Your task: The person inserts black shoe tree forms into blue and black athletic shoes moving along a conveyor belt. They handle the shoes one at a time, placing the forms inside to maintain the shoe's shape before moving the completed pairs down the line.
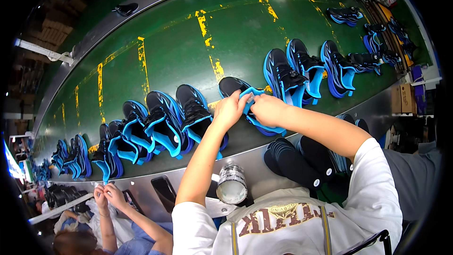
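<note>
On the green conveyor belt, both hands meet at one black-and-blue shoe: the left hand and right hand pinch its blue tongue. More matching shoes line the belt's near edge. A tape roll and stacked black insoles sit just below the belt.

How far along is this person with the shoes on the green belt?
Hard to say which way the belt moves. Both the left hand and right hand grip the blue tongue of one black-and-blue sneaker. Similar sneakers to the person's left and right show no clear difference from it. A stack of black insoles waits near the belt's edge, so more work likely remains.
</note>
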A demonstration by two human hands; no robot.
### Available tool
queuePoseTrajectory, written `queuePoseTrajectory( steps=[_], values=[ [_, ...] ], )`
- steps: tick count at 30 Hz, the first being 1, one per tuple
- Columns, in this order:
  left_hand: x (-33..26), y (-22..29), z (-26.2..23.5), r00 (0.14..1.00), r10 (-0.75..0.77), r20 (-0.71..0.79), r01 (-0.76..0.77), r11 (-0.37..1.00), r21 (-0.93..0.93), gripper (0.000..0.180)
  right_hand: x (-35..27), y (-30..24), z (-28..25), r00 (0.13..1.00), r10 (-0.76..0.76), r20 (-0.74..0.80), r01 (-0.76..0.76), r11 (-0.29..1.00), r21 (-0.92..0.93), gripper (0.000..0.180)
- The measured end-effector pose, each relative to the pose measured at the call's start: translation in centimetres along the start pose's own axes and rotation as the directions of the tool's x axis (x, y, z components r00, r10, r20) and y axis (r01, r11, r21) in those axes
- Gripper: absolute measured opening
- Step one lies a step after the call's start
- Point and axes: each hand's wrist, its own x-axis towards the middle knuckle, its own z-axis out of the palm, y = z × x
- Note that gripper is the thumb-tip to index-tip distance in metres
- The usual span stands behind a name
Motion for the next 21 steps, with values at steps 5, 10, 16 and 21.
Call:
queuePoseTrajectory(
  steps=[5,10,16,21],
  values=[
    [-0.4,-0.9,0.4,0.999,-0.034,-0.035,0.032,0.997,-0.070,0.035,-1.6,0.6,2.9,0.997,0.061,0.054,-0.059,0.998,-0.036,0.015],
    [-0.1,0.0,0.4,0.999,-0.041,0.010,0.042,0.992,-0.118,0.035,-1.7,1.8,5.1,0.986,-0.024,-0.167,0.007,0.995,-0.097,0.015],
    [-0.3,-0.3,0.6,0.998,-0.068,0.013,0.069,0.989,-0.130,0.035,-1.3,1.6,4.9,0.997,0.010,-0.079,-0.024,0.985,-0.174,0.019],
    [-0.1,-1.0,1.6,0.997,-0.061,-0.051,0.052,0.985,-0.166,0.035,-1.5,2.0,5.1,0.991,-0.043,-0.125,0.027,0.992,-0.127,0.019]
  ],
)
